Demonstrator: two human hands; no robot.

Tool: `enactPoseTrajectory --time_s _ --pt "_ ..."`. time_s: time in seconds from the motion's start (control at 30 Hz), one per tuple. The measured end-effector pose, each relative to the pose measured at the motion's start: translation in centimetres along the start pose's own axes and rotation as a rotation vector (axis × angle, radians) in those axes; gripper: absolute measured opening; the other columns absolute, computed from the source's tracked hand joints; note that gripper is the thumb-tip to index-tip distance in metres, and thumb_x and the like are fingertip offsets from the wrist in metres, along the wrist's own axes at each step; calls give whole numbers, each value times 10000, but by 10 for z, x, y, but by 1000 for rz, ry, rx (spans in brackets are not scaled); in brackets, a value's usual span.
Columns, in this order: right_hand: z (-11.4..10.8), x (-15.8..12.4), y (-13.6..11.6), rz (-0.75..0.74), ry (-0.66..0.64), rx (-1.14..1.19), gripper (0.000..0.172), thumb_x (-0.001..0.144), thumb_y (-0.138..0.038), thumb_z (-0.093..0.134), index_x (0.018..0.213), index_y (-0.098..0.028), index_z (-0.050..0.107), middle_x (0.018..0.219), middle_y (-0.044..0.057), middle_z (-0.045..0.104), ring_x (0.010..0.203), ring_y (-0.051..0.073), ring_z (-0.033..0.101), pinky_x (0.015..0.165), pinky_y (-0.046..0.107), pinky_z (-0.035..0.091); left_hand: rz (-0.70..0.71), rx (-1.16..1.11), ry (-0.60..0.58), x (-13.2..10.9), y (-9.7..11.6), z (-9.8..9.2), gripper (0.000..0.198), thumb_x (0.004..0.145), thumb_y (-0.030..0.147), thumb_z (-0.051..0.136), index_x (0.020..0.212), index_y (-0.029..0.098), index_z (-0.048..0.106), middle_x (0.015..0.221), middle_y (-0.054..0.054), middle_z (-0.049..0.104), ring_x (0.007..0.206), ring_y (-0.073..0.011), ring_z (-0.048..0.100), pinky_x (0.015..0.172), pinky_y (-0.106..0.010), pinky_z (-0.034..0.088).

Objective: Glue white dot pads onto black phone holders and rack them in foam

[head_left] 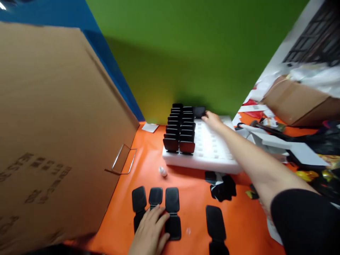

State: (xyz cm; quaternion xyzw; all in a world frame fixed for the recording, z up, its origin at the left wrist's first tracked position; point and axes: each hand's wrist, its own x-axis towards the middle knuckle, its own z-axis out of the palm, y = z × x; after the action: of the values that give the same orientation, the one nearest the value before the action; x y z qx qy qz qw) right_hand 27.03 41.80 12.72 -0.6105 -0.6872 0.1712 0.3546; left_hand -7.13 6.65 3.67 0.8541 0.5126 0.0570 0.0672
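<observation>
At the back of a white foam tray point(209, 141), my right hand point(213, 121) pinches the edge of a black panel point(199, 112). Beside that panel, two rows of black panels point(171, 144) stand upright in the tray's left part. My left hand point(151, 228) lies with fingers spread over open, hinged two-panel black pieces on the table. Its fingers cover parts of the left piece point(139, 199), the middle piece point(156, 196) and the right piece point(172, 200). Another open black piece point(215, 223) lies apart, to the right.
A large cardboard box point(53, 141) rises at the left, with a wire frame point(124, 161) by it. On the orange table point(148, 159) are a small white bottle point(163, 172), a white card point(150, 127) and a black-and-white bundle point(223, 187). Clutter and an open carton point(294, 99) fill the right.
</observation>
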Motion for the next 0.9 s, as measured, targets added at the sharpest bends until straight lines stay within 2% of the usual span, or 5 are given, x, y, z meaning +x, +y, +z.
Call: enactPoseTrajectory --time_s 0.17,0.33,0.53,0.77,0.9 --pt "-13 -117 -39 -77 250 -99 255 830 -343 405 975 -187 546 896 94 594 844 230 537 786 376 395 -107 -8 -48 -4 16 1 573 719 430 593 1247 285 423 1329 -41 407 1229 -300 336 1011 -534 256" --pt "56 -250 -102 -326 -549 -63 260 826 -369 433 1013 -246 565 985 71 601 924 223 526 798 339 407 -209 30 -43 9 20 14 882 639 515 630 1356 172 246 1403 -122 252 1285 -350 182 1010 -590 137" --pt "122 -247 -116 -16 -866 -63 430 678 -498 591 933 -151 585 948 115 604 882 260 543 756 367 417 -244 -10 -25 8 23 21 960 612 562 627 1355 108 222 1409 -174 200 1295 -350 128 1015 -547 178" --pt "72 -262 -96 367 -1197 904 441 674 -388 624 1057 -174 569 1031 61 616 968 207 552 846 339 410 -167 -323 1 -5 43 19 560 825 265 457 1339 199 245 1121 -77 587 1028 -191 542 987 -407 337" --pt "49 -287 -90 370 -1088 671 333 706 -385 598 973 -186 592 943 53 642 854 206 587 781 357 446 -105 -322 18 -10 35 3 311 851 272 414 1147 251 507 1052 -37 612 1008 -190 536 960 -379 358"
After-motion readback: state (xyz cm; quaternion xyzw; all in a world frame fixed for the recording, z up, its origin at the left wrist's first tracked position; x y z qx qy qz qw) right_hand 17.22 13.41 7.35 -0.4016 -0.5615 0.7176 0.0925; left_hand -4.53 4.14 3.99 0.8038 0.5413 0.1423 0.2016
